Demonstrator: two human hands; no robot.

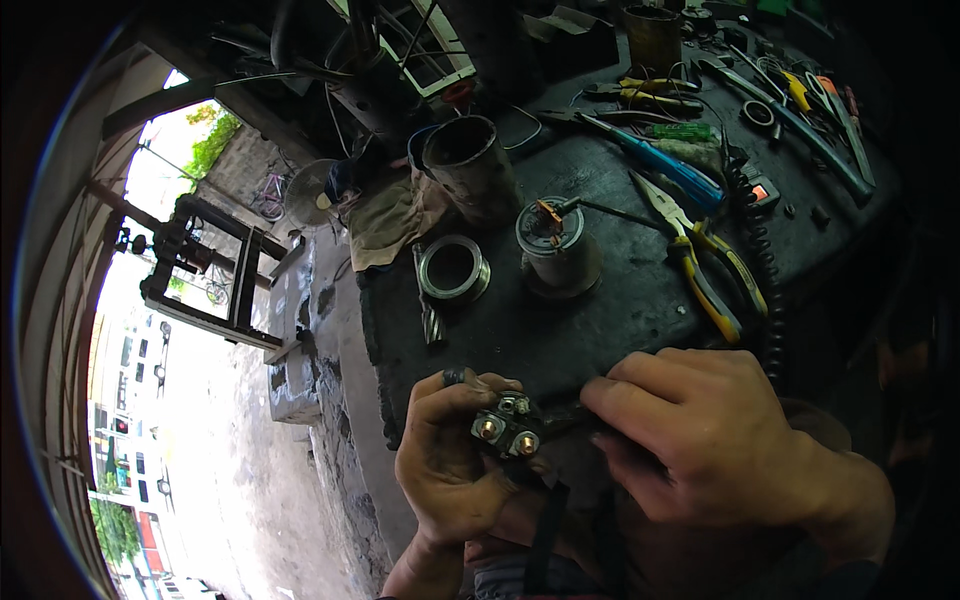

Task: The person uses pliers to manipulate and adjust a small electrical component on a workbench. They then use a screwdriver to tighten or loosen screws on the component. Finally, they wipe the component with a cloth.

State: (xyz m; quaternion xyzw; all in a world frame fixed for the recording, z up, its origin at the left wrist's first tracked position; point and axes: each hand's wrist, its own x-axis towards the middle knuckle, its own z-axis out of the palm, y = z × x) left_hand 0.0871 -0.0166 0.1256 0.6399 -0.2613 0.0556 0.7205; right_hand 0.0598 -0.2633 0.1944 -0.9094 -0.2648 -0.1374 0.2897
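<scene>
My left hand (445, 455) is wrapped round a small black terminal cap (507, 425), which looks like the end of a starter solenoid. Two copper-tipped bolts with nuts and a smaller screw face up on it. To its right is my right hand (690, 435), its fingers curled and pressed together; what they hold, if anything, is hidden. On the bench beyond stands a metal cylinder (560, 265) with copper wire ends on top. A metal ring (455, 270) lies left of it, beside a drill bit (432, 322).
Yellow-handled pliers (705, 260) lie on the dark bench (640, 330), near a coiled black cord (772, 310). Farther back are a blue-handled tool (660, 165), several other tools and a rusty can (470, 165) beside a brown cloth (392, 220). The bench's left edge borders a concrete floor.
</scene>
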